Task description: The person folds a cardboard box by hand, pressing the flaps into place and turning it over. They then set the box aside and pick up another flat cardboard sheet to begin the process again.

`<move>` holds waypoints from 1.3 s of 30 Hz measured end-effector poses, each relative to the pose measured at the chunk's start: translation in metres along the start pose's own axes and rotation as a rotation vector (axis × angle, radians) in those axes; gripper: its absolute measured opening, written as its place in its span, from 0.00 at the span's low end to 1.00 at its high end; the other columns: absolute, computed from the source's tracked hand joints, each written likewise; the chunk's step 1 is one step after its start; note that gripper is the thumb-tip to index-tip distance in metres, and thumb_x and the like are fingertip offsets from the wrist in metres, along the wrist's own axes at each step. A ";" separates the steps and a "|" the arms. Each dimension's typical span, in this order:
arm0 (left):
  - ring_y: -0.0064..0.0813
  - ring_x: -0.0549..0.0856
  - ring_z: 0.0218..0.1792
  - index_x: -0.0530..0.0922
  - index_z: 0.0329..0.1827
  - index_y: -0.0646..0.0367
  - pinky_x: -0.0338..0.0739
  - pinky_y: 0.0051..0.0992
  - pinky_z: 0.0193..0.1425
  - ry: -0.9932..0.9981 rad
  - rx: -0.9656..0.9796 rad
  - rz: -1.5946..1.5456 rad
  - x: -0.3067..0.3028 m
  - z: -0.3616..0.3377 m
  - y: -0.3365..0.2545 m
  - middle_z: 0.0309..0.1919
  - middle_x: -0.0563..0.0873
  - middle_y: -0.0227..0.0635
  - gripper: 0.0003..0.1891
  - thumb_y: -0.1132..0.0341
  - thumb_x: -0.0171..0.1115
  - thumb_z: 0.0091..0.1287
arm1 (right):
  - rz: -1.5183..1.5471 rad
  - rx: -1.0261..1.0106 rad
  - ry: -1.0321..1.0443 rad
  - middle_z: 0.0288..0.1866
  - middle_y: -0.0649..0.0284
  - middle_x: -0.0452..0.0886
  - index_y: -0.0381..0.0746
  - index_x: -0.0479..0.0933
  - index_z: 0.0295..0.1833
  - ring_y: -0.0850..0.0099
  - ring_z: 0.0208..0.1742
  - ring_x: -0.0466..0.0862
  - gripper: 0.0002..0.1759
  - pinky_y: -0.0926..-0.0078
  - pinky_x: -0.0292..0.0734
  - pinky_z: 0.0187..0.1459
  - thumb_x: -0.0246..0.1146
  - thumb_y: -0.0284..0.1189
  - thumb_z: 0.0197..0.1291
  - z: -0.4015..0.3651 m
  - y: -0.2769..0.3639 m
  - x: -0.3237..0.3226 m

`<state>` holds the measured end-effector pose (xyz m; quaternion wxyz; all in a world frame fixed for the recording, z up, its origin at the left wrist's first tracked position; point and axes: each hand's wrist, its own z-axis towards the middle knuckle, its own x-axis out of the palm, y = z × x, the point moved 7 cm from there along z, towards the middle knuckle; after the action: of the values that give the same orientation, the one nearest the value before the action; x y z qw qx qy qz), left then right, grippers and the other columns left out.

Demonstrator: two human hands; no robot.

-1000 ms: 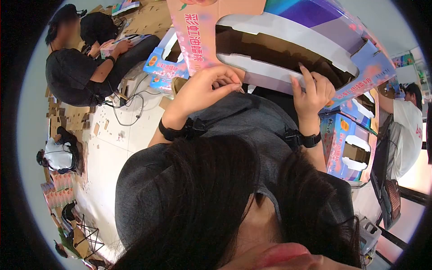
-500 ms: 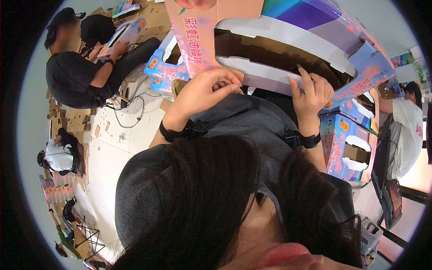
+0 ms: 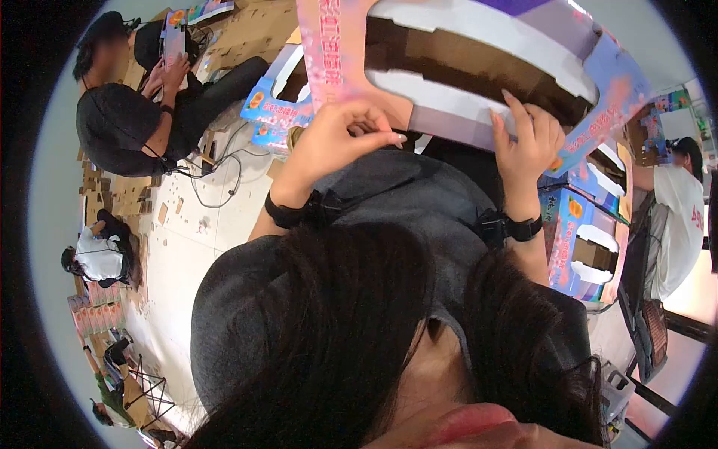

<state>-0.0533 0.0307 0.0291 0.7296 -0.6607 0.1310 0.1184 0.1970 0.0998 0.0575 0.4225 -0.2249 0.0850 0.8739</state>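
A large printed carton (image 3: 456, 127), pink, blue and purple, stands across the lap with a long cutout edged by white flaps. My left hand (image 3: 340, 142) is at the carton's near left corner, thumb and forefinger brought together; whatever may be between them is too small to make out. On the near panel, by the white flap (image 3: 449, 90), lies my right hand (image 3: 527, 138), its fingers apart and their tips touching the flap. Both wrists wear black straps.
More printed cartons stand at the right (image 3: 591, 247) and at the left (image 3: 280, 108). A person in black (image 3: 120, 131) sits at the left with a carton piece. At the right is a person in white (image 3: 677, 217). Cables (image 3: 221, 179) and cardboard scraps lie on the floor.
The carton has shifted slightly up and right, and my right hand has moved a little right with it. The person in black has turned their carton piece more upright.
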 end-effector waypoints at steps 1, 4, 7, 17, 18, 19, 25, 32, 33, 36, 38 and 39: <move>0.16 0.88 0.36 0.85 0.34 0.64 0.81 0.19 0.44 -0.051 0.009 -0.048 -0.004 0.000 -0.002 0.33 0.91 0.33 0.07 0.71 0.75 0.62 | 0.011 0.010 0.014 0.38 0.69 0.79 0.50 0.88 0.49 0.68 0.41 0.78 0.18 0.66 0.66 0.47 0.74 0.44 0.55 0.005 -0.003 0.002; 0.21 0.89 0.36 0.84 0.35 0.67 0.82 0.20 0.44 -0.231 0.089 -0.013 -0.033 -0.001 0.002 0.35 0.92 0.39 0.05 0.74 0.71 0.66 | 0.050 0.061 0.033 0.37 0.69 0.79 0.49 0.88 0.47 0.68 0.41 0.78 0.16 0.67 0.66 0.45 0.75 0.42 0.55 0.022 -0.010 0.007; 0.25 0.90 0.39 0.83 0.38 0.68 0.82 0.20 0.45 -0.425 0.136 -0.110 -0.067 -0.012 0.006 0.37 0.92 0.43 0.04 0.75 0.66 0.70 | 0.079 0.113 0.034 0.36 0.68 0.80 0.48 0.88 0.45 0.67 0.41 0.79 0.14 0.66 0.67 0.44 0.74 0.42 0.56 0.032 -0.018 0.016; 0.26 0.91 0.40 0.82 0.50 0.71 0.79 0.17 0.41 -0.765 0.114 -0.143 -0.149 -0.031 0.041 0.39 0.91 0.45 0.12 0.68 0.65 0.74 | 0.063 0.226 0.131 0.36 0.64 0.82 0.45 0.88 0.42 0.62 0.41 0.81 0.16 0.63 0.70 0.44 0.71 0.46 0.60 0.043 -0.035 0.028; 0.26 0.91 0.39 0.82 0.50 0.71 0.80 0.18 0.41 -0.709 0.084 -0.116 -0.147 -0.029 0.046 0.39 0.91 0.45 0.12 0.68 0.64 0.74 | 0.062 0.225 0.135 0.36 0.64 0.82 0.45 0.88 0.42 0.62 0.41 0.81 0.16 0.62 0.70 0.44 0.71 0.46 0.60 0.043 -0.035 0.028; 0.26 0.91 0.39 0.82 0.50 0.71 0.80 0.19 0.41 -0.654 0.053 -0.088 -0.143 -0.027 0.050 0.38 0.91 0.45 0.11 0.68 0.64 0.74 | 0.063 0.225 0.140 0.36 0.63 0.82 0.45 0.88 0.42 0.61 0.41 0.81 0.16 0.62 0.70 0.44 0.71 0.46 0.60 0.042 -0.035 0.028; 0.22 0.88 0.33 0.85 0.41 0.68 0.82 0.21 0.40 -0.198 -0.052 -0.140 -0.081 0.003 0.075 0.33 0.90 0.39 0.09 0.68 0.67 0.72 | 0.096 0.236 0.122 0.36 0.63 0.82 0.44 0.88 0.42 0.62 0.41 0.81 0.15 0.63 0.69 0.44 0.71 0.44 0.60 0.039 -0.033 0.023; 0.22 0.89 0.37 0.86 0.43 0.68 0.83 0.21 0.43 0.324 -0.127 -0.205 0.001 0.007 0.055 0.35 0.91 0.38 0.10 0.67 0.65 0.73 | 0.131 0.307 0.002 0.37 0.63 0.81 0.41 0.84 0.38 0.61 0.42 0.79 0.16 0.63 0.66 0.45 0.74 0.43 0.57 0.036 -0.032 0.004; 0.23 0.89 0.36 0.86 0.43 0.68 0.83 0.22 0.43 0.333 -0.120 -0.216 0.006 0.010 0.050 0.35 0.91 0.39 0.09 0.68 0.65 0.73 | 0.109 0.313 -0.023 0.37 0.64 0.81 0.42 0.84 0.38 0.62 0.42 0.79 0.15 0.63 0.66 0.45 0.74 0.42 0.57 0.037 -0.032 0.001; 0.23 0.89 0.35 0.86 0.40 0.69 0.84 0.23 0.41 0.344 -0.063 -0.194 0.015 0.016 0.039 0.33 0.91 0.40 0.08 0.71 0.64 0.73 | 0.126 0.315 -0.128 0.36 0.65 0.81 0.43 0.84 0.38 0.63 0.41 0.78 0.14 0.64 0.65 0.46 0.74 0.42 0.57 0.044 -0.038 -0.008; 0.22 0.89 0.34 0.86 0.38 0.68 0.83 0.23 0.38 0.370 -0.024 0.011 0.021 0.023 0.025 0.31 0.90 0.40 0.08 0.71 0.64 0.73 | 0.141 0.322 -0.188 0.36 0.66 0.81 0.44 0.84 0.38 0.63 0.40 0.78 0.14 0.65 0.65 0.46 0.75 0.41 0.56 0.050 -0.043 -0.013; 0.22 0.89 0.33 0.86 0.37 0.68 0.83 0.23 0.37 0.382 -0.005 0.112 0.022 0.027 0.020 0.29 0.90 0.40 0.09 0.71 0.64 0.73 | 0.175 0.343 -0.202 0.36 0.66 0.81 0.44 0.84 0.37 0.63 0.40 0.78 0.14 0.65 0.65 0.46 0.75 0.41 0.56 0.054 -0.045 -0.011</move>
<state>-0.0385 0.0592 0.0054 0.6820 -0.6647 0.3033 0.0315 0.2203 0.1387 0.1118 0.3835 -0.0527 0.2087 0.8981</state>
